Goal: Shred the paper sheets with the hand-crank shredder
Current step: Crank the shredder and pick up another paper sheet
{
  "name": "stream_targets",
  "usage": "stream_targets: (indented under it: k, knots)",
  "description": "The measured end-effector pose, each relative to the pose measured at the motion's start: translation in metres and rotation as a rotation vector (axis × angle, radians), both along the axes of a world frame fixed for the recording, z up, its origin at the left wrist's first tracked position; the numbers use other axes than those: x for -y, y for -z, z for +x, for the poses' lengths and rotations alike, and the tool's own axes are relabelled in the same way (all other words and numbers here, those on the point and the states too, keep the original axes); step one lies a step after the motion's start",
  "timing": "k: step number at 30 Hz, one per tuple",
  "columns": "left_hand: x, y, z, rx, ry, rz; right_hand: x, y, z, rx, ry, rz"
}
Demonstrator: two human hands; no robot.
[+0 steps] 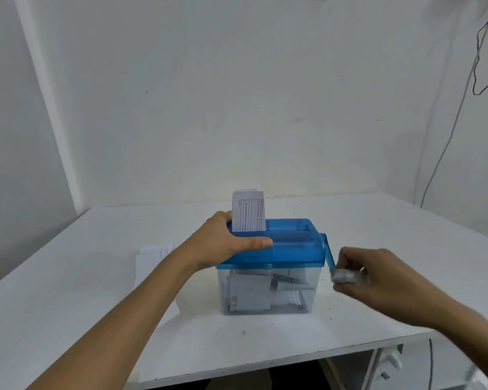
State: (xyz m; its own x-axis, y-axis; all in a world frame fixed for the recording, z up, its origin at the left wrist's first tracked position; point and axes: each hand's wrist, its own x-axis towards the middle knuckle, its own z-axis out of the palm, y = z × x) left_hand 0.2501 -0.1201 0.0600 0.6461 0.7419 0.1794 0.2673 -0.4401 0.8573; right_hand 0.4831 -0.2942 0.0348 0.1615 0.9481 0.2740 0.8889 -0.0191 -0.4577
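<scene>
The hand-crank shredder stands on the white surface, directly ahead of me and between my two hands. Its blue lid sits on a clear bin that already contains cut paper.

Left hand: my fingers are spread wide and pressed flat over the left end of the lid, thumb along the near face. They clamp the unit down; they do not grip the paper. A folded paper sheet stands upright in the feed slot just behind these fingers, most of its length above the lid.

Right hand: my fingers are closed narrowly on the crank knob, which is blurred. The crank arm runs from its pivot on the right end of the lid down and toward me, so the knob is at the low, near part of its circle.

Governing relation: the lid's long axis runs left to right, and the pivot lies up and to the left of my right fingers. I judge the next stroke must carry the knob around that pivot, in a plane across the lid's end. Only the right hand reaches the crank; the left is nearer the sheet and can steady it if it leans.

More paper sheets lie flat on the surface to the left of my left forearm, awaiting feed.
</scene>
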Motion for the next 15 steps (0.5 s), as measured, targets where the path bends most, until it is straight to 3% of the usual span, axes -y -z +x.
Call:
stream_targets:
  k: [4, 7, 12, 15]
  knots:
    - [-0.001, 0.001, 0.001, -0.005, 0.013, -0.007, 0.000, -0.033, 0.011, -0.018, -0.125, 0.057]
    - [-0.003, 0.001, 0.001, -0.014, 0.017, -0.006, -0.012, -0.048, 0.022, -0.157, -0.174, 0.200]
    - [-0.008, 0.005, 0.001, -0.034, -0.010, -0.004, -0.064, -0.041, 0.028, -0.439, -0.106, 0.439]
    - [-0.010, 0.008, 0.002, -0.030, -0.015, -0.001, -0.095, -0.016, 0.026, -0.482, -0.014, 0.429]
